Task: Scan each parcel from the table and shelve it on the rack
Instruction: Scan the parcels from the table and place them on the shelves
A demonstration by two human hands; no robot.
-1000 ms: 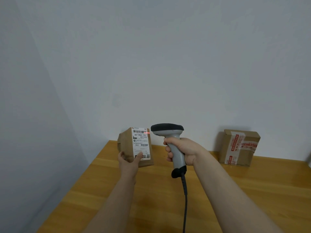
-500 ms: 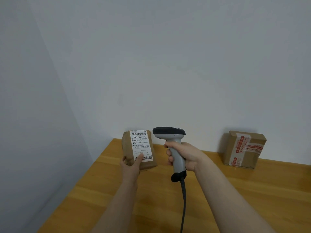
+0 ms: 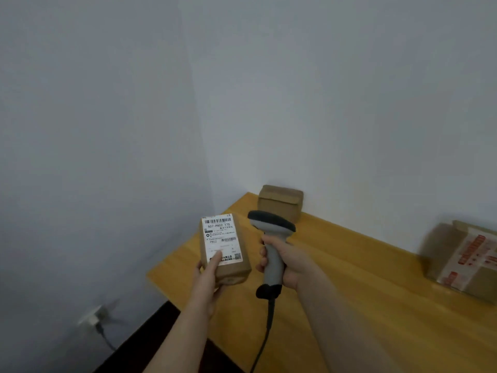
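The left hand point(image 3: 208, 275) grasps a labelled parcel point(image 3: 224, 249) upright; just right of the parcel the right hand point(image 3: 289, 262) grips a grey scanner point(image 3: 271, 238). Under the parcel lies the wooden table point(image 3: 349, 305). Behind the parcel a plain box point(image 3: 279, 201) stands by the grey wall point(image 3: 322, 103); far right, a taped box point(image 3: 462, 259).

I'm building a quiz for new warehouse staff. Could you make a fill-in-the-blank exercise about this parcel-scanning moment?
1. The left hand holds the parcel with its white ____ facing the camera.
2. The right hand grips the scanner by its ____.
3. The plain brown box stands on the table in its far ____.
4. The taped box at the right edge bears ____ printing on its tape.

Missing words: label; handle; corner; red.
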